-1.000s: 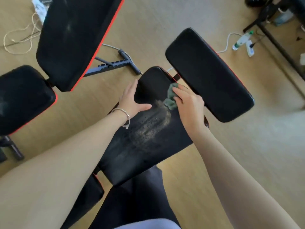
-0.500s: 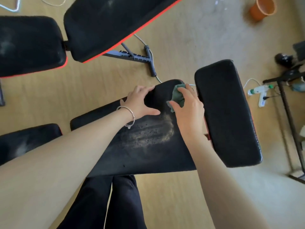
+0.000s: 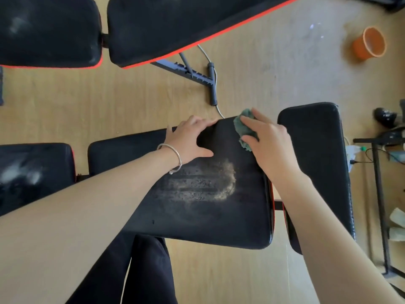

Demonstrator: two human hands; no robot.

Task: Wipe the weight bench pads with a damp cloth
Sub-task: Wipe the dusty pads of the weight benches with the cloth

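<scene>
On the near pad: both hands, at its far end.
Pad [image 3: 197,220]: black, long, lying across the middle of the view; pale dusty streaks in a patch near its centre.
Cloth [image 3: 244,130]: green, bunched, pressed onto the far right corner of the pad; partly covered by the right hand, one end poking out past the fingertips.
Right hand [image 3: 269,143]: palm down on the cloth, fingers [image 3: 260,116] held close together and flat; no pinch seen, more a press.
Left hand [image 3: 190,139]: flat on the pad just left of the cloth, fingers spread, tips over the far edge, thumb stretched out toward the dusty patch; apart from the cloth.
Bracelet [image 3: 173,156]: silver, loose on the left wrist.
Seat pad [image 3: 317,163]: black, just right of the near pad, red trim showing in the gap between them.
Far bench [image 3: 175,25]: black pads with red edging, across the top of the view, dusty smears on the left one.
Bucket [image 3: 369,43]: orange, on the wooden floor, top right, well apart from the benches.
Legs [image 3: 140,270]: in black trousers, below the near pad.
</scene>
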